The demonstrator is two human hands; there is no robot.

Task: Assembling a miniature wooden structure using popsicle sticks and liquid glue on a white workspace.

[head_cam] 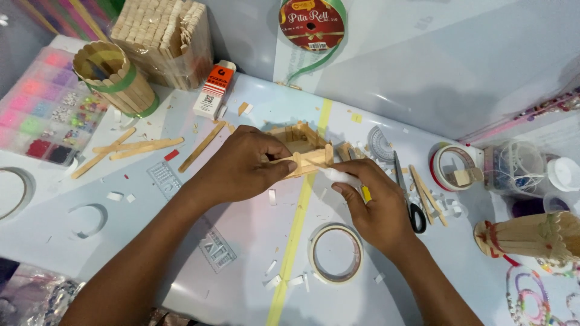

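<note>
A small open box-like frame of pale wooden craft sticks [305, 151] sits on the light blue table [241, 284], in the middle just beyond both hands. Its front rail runs left to right between them. The left hand [241, 166] closes its grip on the rail's left end, fingers pinched. The right hand [377, 205], just beside the frame's right corner, pinches a white wad of soft material [338, 175] that touches the frame there.

Two hands [241, 166] work here. One pair of scissors [411, 199], one bead box [42, 105], one ribbon spool [311, 24], three loose wooden sticks [145, 148], one glue tube [214, 89].
</note>
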